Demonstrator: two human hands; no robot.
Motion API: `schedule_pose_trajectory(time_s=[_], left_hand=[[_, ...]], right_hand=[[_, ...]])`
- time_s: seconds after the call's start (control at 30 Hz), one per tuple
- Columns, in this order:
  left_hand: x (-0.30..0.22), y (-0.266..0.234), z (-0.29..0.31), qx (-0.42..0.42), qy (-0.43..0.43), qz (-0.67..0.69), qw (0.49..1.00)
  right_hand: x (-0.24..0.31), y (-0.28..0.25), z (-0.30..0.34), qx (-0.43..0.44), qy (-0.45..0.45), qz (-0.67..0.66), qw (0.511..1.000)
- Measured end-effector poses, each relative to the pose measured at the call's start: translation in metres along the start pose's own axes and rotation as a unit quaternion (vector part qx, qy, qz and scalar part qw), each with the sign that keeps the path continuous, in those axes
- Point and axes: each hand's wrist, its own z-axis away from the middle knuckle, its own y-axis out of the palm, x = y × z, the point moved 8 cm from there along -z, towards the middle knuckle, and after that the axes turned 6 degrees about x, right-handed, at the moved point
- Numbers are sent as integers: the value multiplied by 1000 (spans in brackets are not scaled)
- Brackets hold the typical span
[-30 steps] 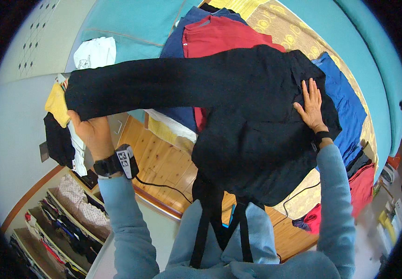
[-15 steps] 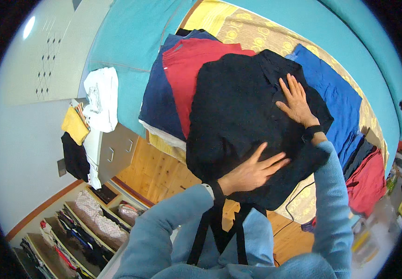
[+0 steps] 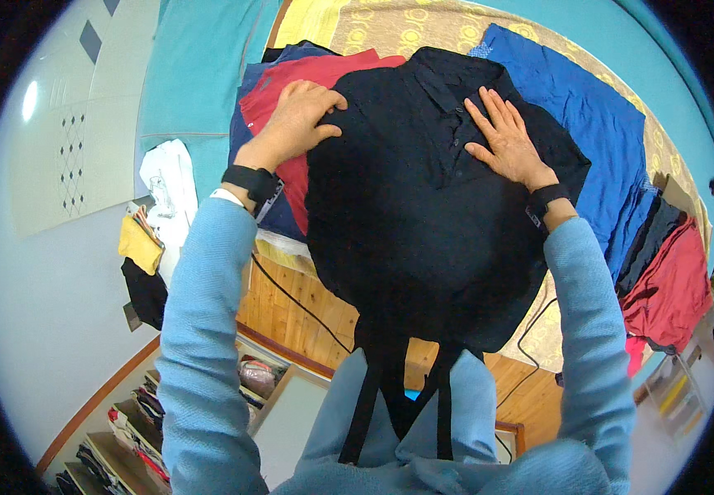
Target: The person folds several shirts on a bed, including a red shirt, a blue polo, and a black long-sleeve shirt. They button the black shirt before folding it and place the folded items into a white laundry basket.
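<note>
A black collared shirt (image 3: 423, 223) with a buttoned placket lies spread in front of me, its collar at the far end and its hem hanging near my knees. My right hand (image 3: 507, 144) rests flat on it beside the placket, fingers stretched out. At the shirt's left shoulder edge is my left hand (image 3: 295, 120), its thumb and fingers apart and curved over the border with a red garment (image 3: 266, 103). Whether it pinches any cloth does not show. Navy cloth (image 3: 240, 136) lies under the red one.
A blue garment (image 3: 575, 124) lies to the right on the patterned yellow-tan cover (image 3: 423, 29). Dark and red clothes (image 3: 666, 297) sit at the far right. White clothing (image 3: 171, 186) lies on a cabinet at left. Open drawers (image 3: 138, 437) stand lower left. Black cords (image 3: 299, 305) cross the wooden floor.
My left hand has moved from the shirt's lower middle up to its left shoulder. The shirt's front now lies flatter and straighter. My right hand stays flat near the placket.
</note>
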Motion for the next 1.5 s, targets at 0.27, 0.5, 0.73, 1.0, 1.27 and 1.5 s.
schedule_pose_trajectory(time_s=[0.27,0.5,0.73,1.0,1.27,1.5], left_hand=[[13,19,-8,-22,-99,-90,991],[-85,44,9,-165,-32,-61,984],[-167,92,9,-91,8,32,995],[-210,108,-25,-75,171,104,977],[-217,110,-38,-18,155,146,977],[-181,91,-36,5,105,176,979]], right_hand=[[0,-3,0,-56,-28,-18,998],[3,-8,1,-108,-51,-20,993],[4,-93,70,-148,-67,-140,977],[37,-27,235,80,300,-297,903],[75,-103,248,-51,110,-413,903],[58,-186,320,-163,-8,-293,942]])
